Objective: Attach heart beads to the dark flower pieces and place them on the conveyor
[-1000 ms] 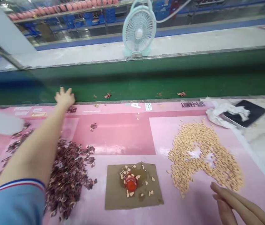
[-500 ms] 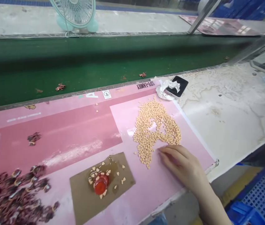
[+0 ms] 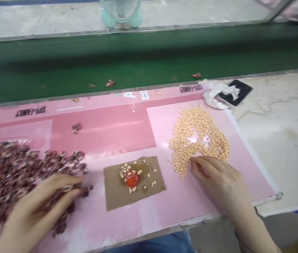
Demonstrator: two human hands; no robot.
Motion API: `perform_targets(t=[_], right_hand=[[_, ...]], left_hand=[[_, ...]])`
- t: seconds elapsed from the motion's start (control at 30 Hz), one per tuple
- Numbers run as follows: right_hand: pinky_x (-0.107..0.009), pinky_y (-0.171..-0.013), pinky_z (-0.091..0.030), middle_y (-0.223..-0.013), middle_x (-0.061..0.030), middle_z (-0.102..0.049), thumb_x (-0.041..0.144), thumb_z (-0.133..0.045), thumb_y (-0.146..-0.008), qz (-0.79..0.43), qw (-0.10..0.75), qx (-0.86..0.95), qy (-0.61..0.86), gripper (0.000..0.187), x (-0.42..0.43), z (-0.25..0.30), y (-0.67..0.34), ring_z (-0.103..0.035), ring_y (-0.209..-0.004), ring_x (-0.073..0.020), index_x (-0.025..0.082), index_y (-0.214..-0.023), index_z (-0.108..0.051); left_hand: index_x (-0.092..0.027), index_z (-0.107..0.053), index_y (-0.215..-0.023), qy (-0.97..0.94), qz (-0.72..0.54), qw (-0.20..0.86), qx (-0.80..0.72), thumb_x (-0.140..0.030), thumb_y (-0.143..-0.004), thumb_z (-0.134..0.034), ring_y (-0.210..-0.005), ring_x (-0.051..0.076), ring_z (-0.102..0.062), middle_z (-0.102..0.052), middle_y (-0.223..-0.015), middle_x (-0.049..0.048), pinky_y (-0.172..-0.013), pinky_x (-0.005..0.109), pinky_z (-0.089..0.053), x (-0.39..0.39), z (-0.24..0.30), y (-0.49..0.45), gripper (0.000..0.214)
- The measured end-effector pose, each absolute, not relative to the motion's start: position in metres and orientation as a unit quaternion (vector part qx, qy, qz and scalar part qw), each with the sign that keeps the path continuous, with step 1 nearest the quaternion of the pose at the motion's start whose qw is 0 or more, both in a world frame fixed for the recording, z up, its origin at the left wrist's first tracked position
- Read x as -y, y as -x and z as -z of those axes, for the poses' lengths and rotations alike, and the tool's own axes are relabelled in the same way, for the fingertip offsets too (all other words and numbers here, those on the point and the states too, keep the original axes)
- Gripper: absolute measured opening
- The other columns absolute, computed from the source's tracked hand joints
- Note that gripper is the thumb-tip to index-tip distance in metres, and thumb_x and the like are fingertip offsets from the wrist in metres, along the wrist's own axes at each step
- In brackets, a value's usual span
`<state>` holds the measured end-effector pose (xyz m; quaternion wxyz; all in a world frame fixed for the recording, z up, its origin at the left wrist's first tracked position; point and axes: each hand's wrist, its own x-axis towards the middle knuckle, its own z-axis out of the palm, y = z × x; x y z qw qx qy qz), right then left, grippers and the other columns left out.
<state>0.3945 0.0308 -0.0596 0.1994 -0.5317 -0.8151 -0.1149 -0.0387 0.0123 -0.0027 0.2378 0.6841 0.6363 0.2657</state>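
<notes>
My left hand [image 3: 42,205], slightly blurred, is at the right edge of a heap of small dark red pieces [image 3: 8,168]. Its thumb and forefinger close around one dark red piece [image 3: 67,189]. My right hand [image 3: 219,175] rests by the lower edge of a spread of tiny beige, roughly heart-shaped pieces [image 3: 191,121], fingertips pinched together; whatever lies between them is too small to make out. Between the hands is a brown card [image 3: 117,200]. On it sit a round red object [image 3: 132,180], a patch of clear liquid and several scattered beige pieces.
A pink printed mat [image 3: 106,133] covers the table. Crumpled white tissue [image 3: 214,95] lies against a black flat device [image 3: 237,93] at the back right. Beyond runs a green belt-like strip [image 3: 149,66] with a few reddish scraps, then a pale-blue fan [image 3: 121,15].
The view has swung left, and my left hand has come into sight at the dark red heap. My right hand stays near the lower edge of the beige pieces.
</notes>
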Motion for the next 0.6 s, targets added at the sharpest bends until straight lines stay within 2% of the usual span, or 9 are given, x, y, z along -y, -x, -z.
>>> perform_targets(t=[0.03,0.1,0.2,0.27,0.33,0.6], right_hand=[[-0.032,-0.065,-0.053,-0.083,-0.005,-0.077,0.023,-0.057,-0.104,0.113,0.21,0.812,0.533,0.019,-0.031,0.059,-0.393,-0.072,-0.069,-0.0184,0.018,-0.091,-0.07],[-0.029,-0.059,-0.053,-0.082,-0.0044,-0.077,0.024,-0.059,-0.103,0.072,0.248,0.806,0.533,0.017,-0.031,0.053,-0.381,-0.07,-0.064,-0.0164,0.02,-0.09,-0.069],[-0.022,-0.05,-0.053,-0.079,-0.0014,-0.076,0.017,-0.062,-0.096,-0.089,0.336,0.804,0.482,0.014,-0.023,0.036,-0.34,-0.068,-0.056,-0.012,0.024,-0.086,-0.068],[-0.02,-0.055,-0.058,-0.074,-0.0003,-0.075,0.01,-0.06,-0.091,-0.199,0.387,0.8,0.414,0.017,-0.015,0.024,-0.305,-0.072,-0.063,-0.0138,0.024,-0.087,-0.069],[-0.017,-0.057,-0.059,-0.073,0.0003,-0.074,0.006,-0.061,-0.088,-0.267,0.43,0.771,0.385,0.019,-0.007,0.017,-0.274,-0.071,-0.061,-0.0115,0.023,-0.088,-0.068],[-0.015,-0.052,-0.057,-0.078,-0.0016,-0.075,0.004,-0.063,-0.09,-0.278,0.452,0.748,0.399,0.02,0.006,0.02,-0.248,-0.068,-0.057,-0.0098,0.022,-0.097,-0.069]], left_hand=[[-0.031,-0.079,-0.098,-0.699,-0.272,0.27,-0.604,-0.037,-0.096,-0.072,-0.087,0.016,-0.074,-0.079,-0.097,-0.0024,-0.08,0.02,-0.059,-0.005,0.002,0.023,0.009],[-0.031,-0.078,-0.1,-0.7,-0.313,0.315,-0.559,-0.021,-0.093,-0.07,-0.082,0.014,-0.075,-0.079,-0.092,-0.0022,-0.074,0.017,-0.059,0.003,0.002,-0.009,0.014],[-0.029,-0.076,-0.098,-0.661,-0.367,0.378,-0.535,-0.009,-0.09,-0.068,-0.074,0.01,-0.073,-0.075,-0.083,-0.0035,-0.071,0.012,-0.057,0.009,0.005,-0.045,0.023],[-0.027,-0.075,-0.095,-0.639,-0.38,0.426,-0.516,-0.008,-0.089,-0.067,-0.072,0.009,-0.071,-0.073,-0.08,-0.0038,-0.069,0.011,-0.056,0.014,0.008,-0.062,0.021],[-0.025,-0.072,-0.09,-0.617,-0.4,0.449,-0.507,-0.009,-0.09,-0.068,-0.071,0.009,-0.068,-0.071,-0.079,-0.0036,-0.068,0.011,-0.055,0.021,0.011,-0.073,0.017],[-0.021,-0.068,-0.087,-0.602,-0.453,0.421,-0.505,-0.008,-0.093,-0.061,-0.067,0.01,-0.065,-0.068,-0.076,-0.0008,-0.063,0.014,-0.053,0.033,0.022,-0.079,0.016]])
